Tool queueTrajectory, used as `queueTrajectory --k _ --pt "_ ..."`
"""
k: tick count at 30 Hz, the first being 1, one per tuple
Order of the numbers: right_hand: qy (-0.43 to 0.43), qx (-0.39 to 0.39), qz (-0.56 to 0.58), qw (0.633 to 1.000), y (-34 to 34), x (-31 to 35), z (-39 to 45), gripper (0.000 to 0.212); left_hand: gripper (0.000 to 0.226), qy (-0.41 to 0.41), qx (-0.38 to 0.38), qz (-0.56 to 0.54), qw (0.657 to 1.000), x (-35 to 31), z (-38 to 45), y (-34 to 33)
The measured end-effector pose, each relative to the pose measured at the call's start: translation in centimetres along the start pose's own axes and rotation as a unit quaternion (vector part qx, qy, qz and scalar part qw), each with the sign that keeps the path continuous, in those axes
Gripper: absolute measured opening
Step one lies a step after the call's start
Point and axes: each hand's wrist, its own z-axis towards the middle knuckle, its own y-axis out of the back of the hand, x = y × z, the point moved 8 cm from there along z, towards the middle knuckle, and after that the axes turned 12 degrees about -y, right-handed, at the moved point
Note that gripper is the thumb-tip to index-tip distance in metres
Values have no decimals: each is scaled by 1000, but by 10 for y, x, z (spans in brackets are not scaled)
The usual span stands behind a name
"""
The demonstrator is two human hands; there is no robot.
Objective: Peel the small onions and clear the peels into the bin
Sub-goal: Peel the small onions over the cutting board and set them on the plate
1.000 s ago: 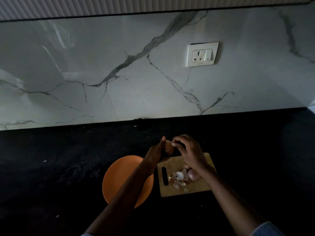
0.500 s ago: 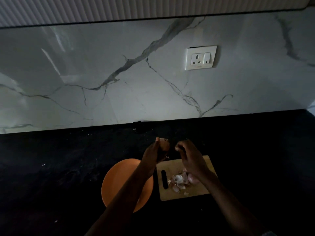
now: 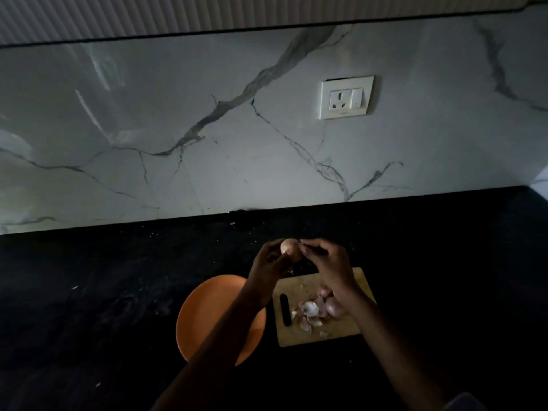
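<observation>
Wooden board [image 3: 350,330] bears one onion [image 3: 334,307]; left hand [image 3: 267,266] grips another [image 3: 290,247], right hand [image 3: 329,262] pinching its skin

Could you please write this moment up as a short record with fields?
left hand: holds a small onion above the counter
right hand: pinches at the onion's skin
cutting board: wooden, carrying loose peels and another onion
plate: orange, left of the board
counter: dark
bin: not in view
</observation>
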Motion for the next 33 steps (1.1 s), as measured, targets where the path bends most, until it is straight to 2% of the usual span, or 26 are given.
queueTrajectory --k 4,7,12,17,20,26,29,33 --pt "0 3 12 1000 2 -3 1 15 51 -11 -2 -22 1000 0 -1 0" --pt "18 -3 13 1000 3 0 -2 19 54 -21 6 -32 999 -2 -3 0" --pt "44 -37 -12 998 6 7 -6 27 43 -5 26 -50 998 1 -3 -1" --pt "71 -41 -60 995 3 13 -9 27 45 15 49 -56 997 6 -2 -2" --pt "70 -47 -97 992 3 11 -9 28 49 28 54 -63 996 8 -4 -5" --pt "36 -69 -120 990 18 -3 -7 21 31 71 26 -100 992 20 -5 1" --pt "3 -42 -157 987 20 -14 -2 14 29 86 8 -112 990 21 -4 6" --pt "-40 58 -253 965 10 -33 -8 18 31 92 -7 -106 990 26 -2 11"
